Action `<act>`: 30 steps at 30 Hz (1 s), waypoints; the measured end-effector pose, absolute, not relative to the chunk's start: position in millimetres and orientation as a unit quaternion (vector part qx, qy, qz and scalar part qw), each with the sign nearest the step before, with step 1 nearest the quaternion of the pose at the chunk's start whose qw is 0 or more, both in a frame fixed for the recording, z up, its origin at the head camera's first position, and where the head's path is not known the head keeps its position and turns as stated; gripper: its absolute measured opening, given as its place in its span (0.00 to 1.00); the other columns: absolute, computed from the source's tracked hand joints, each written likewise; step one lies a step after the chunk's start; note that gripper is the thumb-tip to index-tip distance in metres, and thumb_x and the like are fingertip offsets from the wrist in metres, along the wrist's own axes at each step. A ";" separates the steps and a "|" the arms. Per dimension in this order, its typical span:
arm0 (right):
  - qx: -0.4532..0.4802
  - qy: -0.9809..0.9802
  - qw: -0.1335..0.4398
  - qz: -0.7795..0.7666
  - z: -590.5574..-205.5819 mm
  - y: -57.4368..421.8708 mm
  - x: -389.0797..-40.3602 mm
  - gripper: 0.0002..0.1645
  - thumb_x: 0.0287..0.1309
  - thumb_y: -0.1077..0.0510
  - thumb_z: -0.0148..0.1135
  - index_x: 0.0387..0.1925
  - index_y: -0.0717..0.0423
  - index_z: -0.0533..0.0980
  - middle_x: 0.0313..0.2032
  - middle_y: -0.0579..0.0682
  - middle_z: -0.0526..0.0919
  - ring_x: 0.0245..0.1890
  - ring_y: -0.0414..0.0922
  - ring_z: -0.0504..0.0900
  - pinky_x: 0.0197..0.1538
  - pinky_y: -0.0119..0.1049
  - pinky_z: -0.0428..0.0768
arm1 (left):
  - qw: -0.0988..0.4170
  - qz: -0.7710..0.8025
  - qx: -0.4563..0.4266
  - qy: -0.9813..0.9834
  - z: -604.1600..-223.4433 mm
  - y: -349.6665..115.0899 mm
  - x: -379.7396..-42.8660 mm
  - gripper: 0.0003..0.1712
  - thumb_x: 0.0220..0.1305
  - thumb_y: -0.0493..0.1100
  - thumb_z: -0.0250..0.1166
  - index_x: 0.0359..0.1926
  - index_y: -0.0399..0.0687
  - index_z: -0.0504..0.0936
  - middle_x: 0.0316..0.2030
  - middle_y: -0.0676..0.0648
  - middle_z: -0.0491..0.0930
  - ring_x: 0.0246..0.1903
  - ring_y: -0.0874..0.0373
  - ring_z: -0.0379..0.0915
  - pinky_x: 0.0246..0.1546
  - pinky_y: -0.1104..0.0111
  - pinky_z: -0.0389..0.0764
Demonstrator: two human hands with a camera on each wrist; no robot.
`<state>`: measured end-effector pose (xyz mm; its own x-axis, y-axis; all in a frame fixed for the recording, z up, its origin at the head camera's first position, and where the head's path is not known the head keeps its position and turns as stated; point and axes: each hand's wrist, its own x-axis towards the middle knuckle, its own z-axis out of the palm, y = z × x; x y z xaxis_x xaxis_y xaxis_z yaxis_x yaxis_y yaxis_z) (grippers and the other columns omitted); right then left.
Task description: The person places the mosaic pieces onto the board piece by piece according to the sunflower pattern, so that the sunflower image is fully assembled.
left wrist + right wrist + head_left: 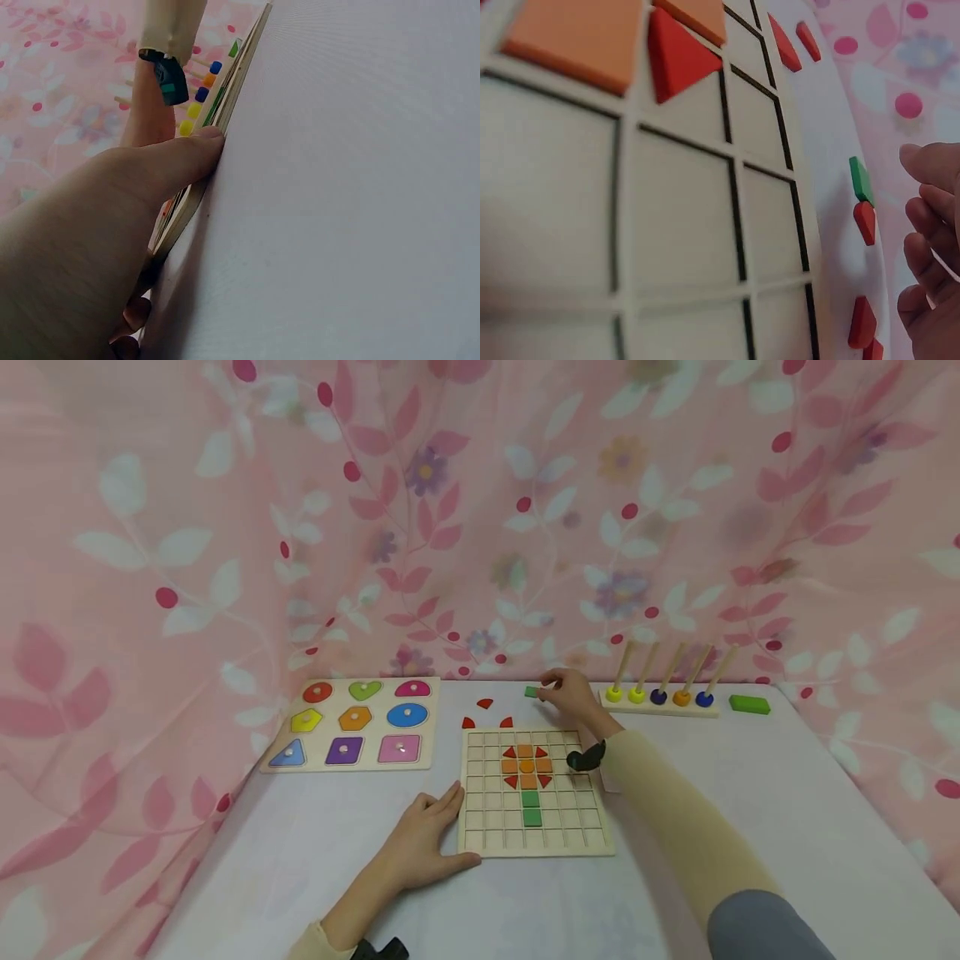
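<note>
A wooden grid board [570, 839] lies flat on the white table. Orange squares [543, 766], an orange round piece [527, 766], red triangles [544, 782] and two green squares [532, 817] sit in its cells. My left hand [423, 839] rests at its near left corner, thumb [184, 159] against the front edge and fingers along the left side. Beyond the far edge, my right hand [572, 693] is beside a loose green piece [532, 692]. In the right wrist view this green piece [860, 180] shows apart from the loosely bent fingers [930, 262].
Red quarter-round pieces [485, 703] lie behind the board. A knobbed shape puzzle [300, 745] is at left. At right rear stand a peg rack [660, 707] with coloured beads and a green block [750, 704]. A floral pink curtain [480, 527] hangs behind.
</note>
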<state>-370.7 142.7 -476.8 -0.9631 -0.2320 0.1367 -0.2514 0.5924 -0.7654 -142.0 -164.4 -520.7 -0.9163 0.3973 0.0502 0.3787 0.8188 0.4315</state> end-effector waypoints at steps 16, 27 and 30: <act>0.119 -0.911 -0.033 0.393 -495.2 127.8 -384.9 0.26 0.72 0.57 0.67 0.63 0.70 0.77 0.59 0.66 0.81 0.57 0.59 0.79 0.65 0.54 0.77 | 0.025 0.229 0.205 0.951 -523.9 -162.2 -137.6 0.62 0.57 0.80 0.68 0.81 0.49 0.64 0.82 0.52 0.59 0.54 0.61 0.63 0.52 0.64 0.73; 0.125 -0.931 0.003 0.343 -501.5 126.5 -392.2 0.20 0.72 0.58 0.66 0.56 0.71 0.80 0.53 0.65 0.81 0.51 0.57 0.78 0.61 0.53 0.77 | 0.018 0.216 0.204 0.955 -518.2 -164.1 -139.4 0.61 0.57 0.76 0.71 0.81 0.47 0.65 0.81 0.52 0.61 0.54 0.60 0.64 0.53 0.62 0.73; 0.132 -0.934 0.007 0.333 -501.8 125.5 -392.8 0.20 0.73 0.58 0.65 0.56 0.71 0.80 0.53 0.66 0.81 0.51 0.58 0.78 0.60 0.53 0.77 | 0.019 0.218 0.203 0.954 -516.8 -164.7 -139.4 0.61 0.57 0.76 0.72 0.81 0.47 0.65 0.81 0.51 0.61 0.54 0.60 0.64 0.52 0.63 0.73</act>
